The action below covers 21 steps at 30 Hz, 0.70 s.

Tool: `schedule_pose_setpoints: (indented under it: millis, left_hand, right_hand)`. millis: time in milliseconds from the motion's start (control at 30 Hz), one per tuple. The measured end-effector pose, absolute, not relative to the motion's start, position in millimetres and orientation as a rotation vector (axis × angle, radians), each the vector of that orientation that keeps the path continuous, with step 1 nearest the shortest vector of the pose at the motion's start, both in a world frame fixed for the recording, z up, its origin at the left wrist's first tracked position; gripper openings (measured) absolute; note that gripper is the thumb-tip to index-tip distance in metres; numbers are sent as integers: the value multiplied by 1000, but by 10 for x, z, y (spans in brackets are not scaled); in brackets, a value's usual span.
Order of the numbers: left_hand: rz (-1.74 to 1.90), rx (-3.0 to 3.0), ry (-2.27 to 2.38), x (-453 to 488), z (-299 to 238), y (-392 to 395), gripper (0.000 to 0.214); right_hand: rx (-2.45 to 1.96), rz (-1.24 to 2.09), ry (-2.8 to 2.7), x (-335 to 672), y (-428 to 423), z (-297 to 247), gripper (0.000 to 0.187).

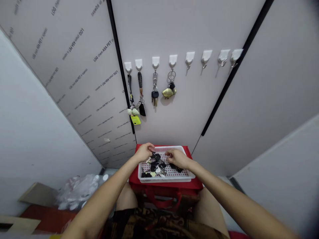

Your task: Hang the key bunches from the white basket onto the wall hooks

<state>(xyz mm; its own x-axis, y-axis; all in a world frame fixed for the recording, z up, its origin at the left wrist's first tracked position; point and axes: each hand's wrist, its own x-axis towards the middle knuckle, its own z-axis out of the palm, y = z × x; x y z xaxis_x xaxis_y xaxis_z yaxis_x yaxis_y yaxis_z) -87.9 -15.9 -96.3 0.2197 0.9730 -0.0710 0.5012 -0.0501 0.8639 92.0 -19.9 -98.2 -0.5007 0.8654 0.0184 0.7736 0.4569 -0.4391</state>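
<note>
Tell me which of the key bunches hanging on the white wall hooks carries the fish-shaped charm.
The key bunch on the fourth white plastic hook from the left: it alone carries a brassy fish-shaped charm; the other three bunches have none.

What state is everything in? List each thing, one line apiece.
left four hooks, each carrying a keyring
right four hooks, bare
basket, resting on the red bag, holding keys
keys, loose in a heap in the basket
red bag, under the basket, handles hanging in front
left hand, at the basket's far left corner, fingertips at the keys, grip unclear
right hand, inside the basket over the keys, grip unclear
</note>
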Motion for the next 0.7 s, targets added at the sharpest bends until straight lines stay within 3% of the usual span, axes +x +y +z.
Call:
schedule_pose_setpoints:
  millis: [167, 400, 567, 700]
  left_hand:
    - [902, 1324, 1048, -788, -756, -156, 33]
    - [962, 1227, 957, -729, -632, -146, 33]
    - [908, 1608, 1022, -690, -459, -143, 33]
    - [891, 2252, 1143, -657, -298, -177, 31]
  right_hand:
    - [-1156, 797, -2133, 783, -211, -823, 29]
    - [-1032, 1323, -1835, 725, -230, -754, 15]
    - [-1025, 1664, -1465, 780, -211, -655, 14]
    - [-1052, 1711, -1375, 848, -156, -490, 15]
